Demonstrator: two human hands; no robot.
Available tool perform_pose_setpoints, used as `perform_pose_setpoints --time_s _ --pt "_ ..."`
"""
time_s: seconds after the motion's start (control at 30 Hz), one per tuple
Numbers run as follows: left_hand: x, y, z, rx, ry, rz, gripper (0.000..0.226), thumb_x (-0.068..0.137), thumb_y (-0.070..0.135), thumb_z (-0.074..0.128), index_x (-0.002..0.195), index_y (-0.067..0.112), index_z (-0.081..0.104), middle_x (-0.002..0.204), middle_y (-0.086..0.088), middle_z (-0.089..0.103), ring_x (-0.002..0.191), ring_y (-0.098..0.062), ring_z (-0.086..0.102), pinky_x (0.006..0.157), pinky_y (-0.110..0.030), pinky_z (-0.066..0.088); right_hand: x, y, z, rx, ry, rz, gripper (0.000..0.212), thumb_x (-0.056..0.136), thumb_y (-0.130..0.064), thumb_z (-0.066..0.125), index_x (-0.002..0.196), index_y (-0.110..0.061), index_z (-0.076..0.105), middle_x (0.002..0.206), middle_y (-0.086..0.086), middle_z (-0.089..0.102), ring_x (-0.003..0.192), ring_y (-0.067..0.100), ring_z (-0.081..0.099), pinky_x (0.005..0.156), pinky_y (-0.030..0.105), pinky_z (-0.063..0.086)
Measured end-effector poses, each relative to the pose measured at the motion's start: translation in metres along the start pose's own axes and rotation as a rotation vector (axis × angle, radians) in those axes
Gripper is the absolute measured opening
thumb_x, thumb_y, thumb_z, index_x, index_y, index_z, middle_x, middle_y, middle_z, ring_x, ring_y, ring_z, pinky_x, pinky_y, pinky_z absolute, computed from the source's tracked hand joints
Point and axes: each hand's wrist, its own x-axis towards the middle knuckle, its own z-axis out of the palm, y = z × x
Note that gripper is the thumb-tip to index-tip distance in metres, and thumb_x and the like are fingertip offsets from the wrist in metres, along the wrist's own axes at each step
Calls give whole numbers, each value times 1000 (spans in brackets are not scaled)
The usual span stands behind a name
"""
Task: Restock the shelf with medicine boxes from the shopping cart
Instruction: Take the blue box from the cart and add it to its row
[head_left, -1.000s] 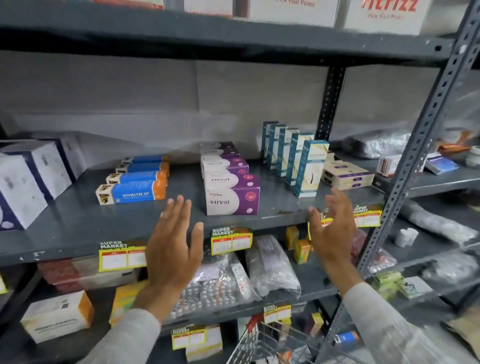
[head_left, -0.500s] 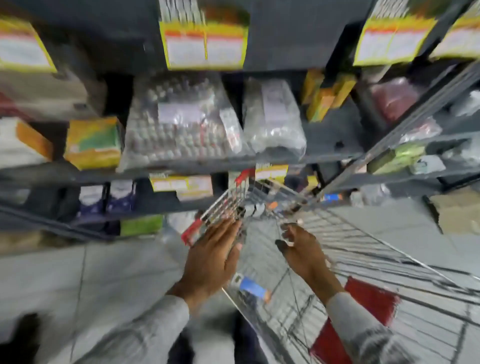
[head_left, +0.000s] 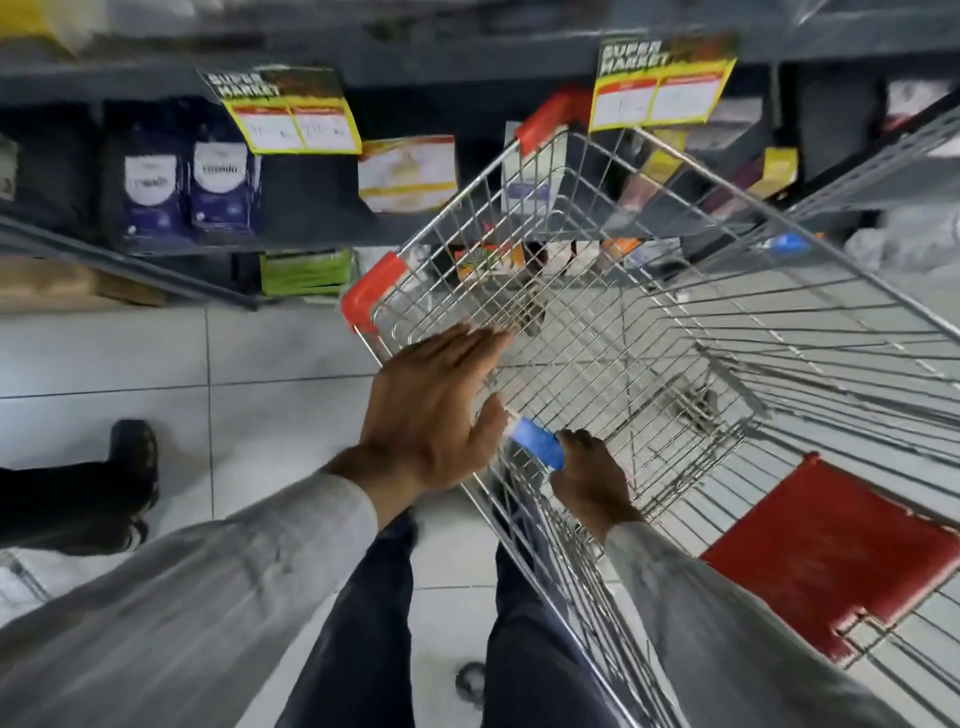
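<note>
Over the silver wire shopping cart (head_left: 597, 291) with red plastic corner guards, the left hand (head_left: 431, 410) lies flat and released, fingers together, on the near rim. Inside the cart, the right hand (head_left: 592, 483) grips a blue-and-white cardboard medicine box (head_left: 537, 441).

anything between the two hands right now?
Yes: in the head view a blue-and-white box spans the gap, held by the right hand, its white end at the open left hand's thumb; the cart's wire side runs there too.
</note>
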Motion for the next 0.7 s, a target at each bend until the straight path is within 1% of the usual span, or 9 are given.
perform_pose_setpoints --time_s 0.07,0.2,0.27,0.33,0.43,0.5,0.57,0.63,0.7 --pt "1 -3 1 -3 0 8 63 87 34 59 147 17 50 144 -5 60 138 -24 51 111 -40 42 4 1 9 21 36 -23 40 84 -16 65 124 -11 59 111 10 60 100 29 58 68 31 39" --pt "1 -4 3 -10 20 7 63 87 35 56 146 16 50 143 -5 61 136 -24 52 110 -38 42 14 5 12 -13 77 -56 39 79 -19 67 116 -9 62 107 11 63 95 34 62 70 37 48" --pt "1 -3 3 -29 32 5 64 86 36 55 146 15 50 143 -6 62 136 -25 52 109 -38 42 12 3 5 -9 137 -58 41 74 -18 69 114 -10 64 103 11 65 91 36 63 68 36 48" --pt "0 -2 3 -32 49 -1 65 86 36 54 147 15 48 144 -5 60 136 -25 52 110 -34 39 4 0 -9 13 219 -61 46 72 -17 70 118 -10 67 101 11 68 88 35 65 69 35 50" --pt "-3 2 1 -30 67 -4 66 87 37 54 148 14 46 148 -7 56 136 -23 50 111 -31 35 -20 -11 -45 76 338 -80 51 76 -15 72 127 -12 67 104 10 73 85 30 69 73 34 55" --pt "-2 3 -1 -55 73 -21 66 92 41 51 151 13 42 153 -9 51 140 -23 46 114 -34 35 -40 -20 -75 93 422 -111 50 79 -12 73 128 -10 67 105 11 75 82 27 72 74 35 60" --pt "-5 8 -7 -120 69 -29 67 95 42 49 154 13 36 159 -11 42 145 -24 40 117 -39 35 -68 -31 -108 112 500 -145 49 78 -8 77 126 -9 69 101 12 76 80 30 73 75 31 58" --pt "-9 13 -25 -201 59 -20 67 98 38 49 157 13 29 164 -9 31 151 -22 30 121 -42 30 -95 -44 -140 105 588 -158 50 75 -13 80 124 -9 71 98 12 76 81 32 71 76 32 53" --pt "1 20 -62 -238 155 9 66 100 35 50 158 15 28 166 -5 27 153 -19 23 123 -42 26 -116 -65 -186 75 693 -147 52 74 -20 81 124 -13 71 94 7 73 81 31 69 73 34 53"
